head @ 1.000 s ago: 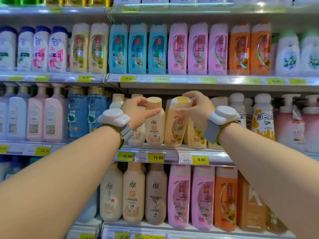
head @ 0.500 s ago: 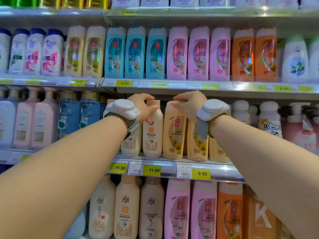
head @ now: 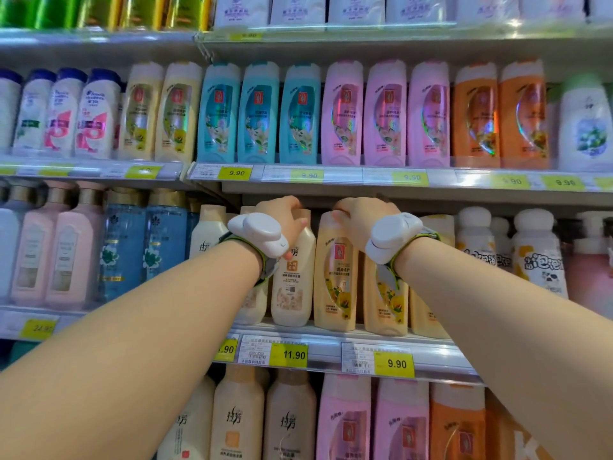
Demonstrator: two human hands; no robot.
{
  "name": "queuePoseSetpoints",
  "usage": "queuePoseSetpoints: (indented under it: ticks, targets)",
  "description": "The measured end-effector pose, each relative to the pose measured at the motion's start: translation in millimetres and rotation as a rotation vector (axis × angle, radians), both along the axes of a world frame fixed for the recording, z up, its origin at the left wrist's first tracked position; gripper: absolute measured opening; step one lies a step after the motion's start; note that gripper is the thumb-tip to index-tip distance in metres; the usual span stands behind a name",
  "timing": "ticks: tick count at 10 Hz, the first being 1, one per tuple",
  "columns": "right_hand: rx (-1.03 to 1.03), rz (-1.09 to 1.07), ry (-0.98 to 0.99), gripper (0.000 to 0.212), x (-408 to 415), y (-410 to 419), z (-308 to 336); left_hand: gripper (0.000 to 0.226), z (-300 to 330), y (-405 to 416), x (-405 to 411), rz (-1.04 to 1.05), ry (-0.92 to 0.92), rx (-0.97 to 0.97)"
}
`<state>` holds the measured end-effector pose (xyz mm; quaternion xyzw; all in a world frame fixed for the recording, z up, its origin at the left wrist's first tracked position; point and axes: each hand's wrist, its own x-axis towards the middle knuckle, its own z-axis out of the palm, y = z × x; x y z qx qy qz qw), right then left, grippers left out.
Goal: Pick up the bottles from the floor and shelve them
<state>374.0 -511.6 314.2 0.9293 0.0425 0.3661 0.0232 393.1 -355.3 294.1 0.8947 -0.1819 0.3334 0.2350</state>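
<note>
Both my arms reach to the middle shelf (head: pixel 331 343). My left hand (head: pixel 285 215) grips the cap of a cream bottle (head: pixel 293 280) that stands upright on the shelf. My right hand (head: pixel 356 217) grips the top of a yellow-orange bottle (head: pixel 336 280) right beside it, also upright on the shelf. The two bottles stand side by side, nearly touching. White bands sit on both wrists and hide parts of the bottles behind them.
More yellow bottles (head: pixel 384 303) stand to the right, and white cow-print bottles (head: pixel 540 257) beyond them. Blue bottles (head: pixel 146 247) and pink bottles (head: pixel 59 247) fill the left. Rows of bottles stand on the shelf above (head: pixel 331 175) and below. Price tags (head: pixel 288 355) line the shelf edge.
Both hands have pushed forward and in toward the shelf with their bottles. The yellow-orange bottle went from tilted to upright. The view has tilted up slightly.
</note>
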Motion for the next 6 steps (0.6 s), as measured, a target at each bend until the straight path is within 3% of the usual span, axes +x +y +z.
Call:
queuePoseSetpoints:
  ticks: [2,6]
  targets:
    - [-0.12,0.013,-0.086,0.032,10.9,-6.0,-7.6,0.033,2.2,-2.9,4.6,0.035,-0.022,0.027]
    - [-0.006,-0.004,-0.117,0.04,4.2,0.1,-8.1,0.041,0.8,2.1,9.3,0.058,-0.108,-0.001]
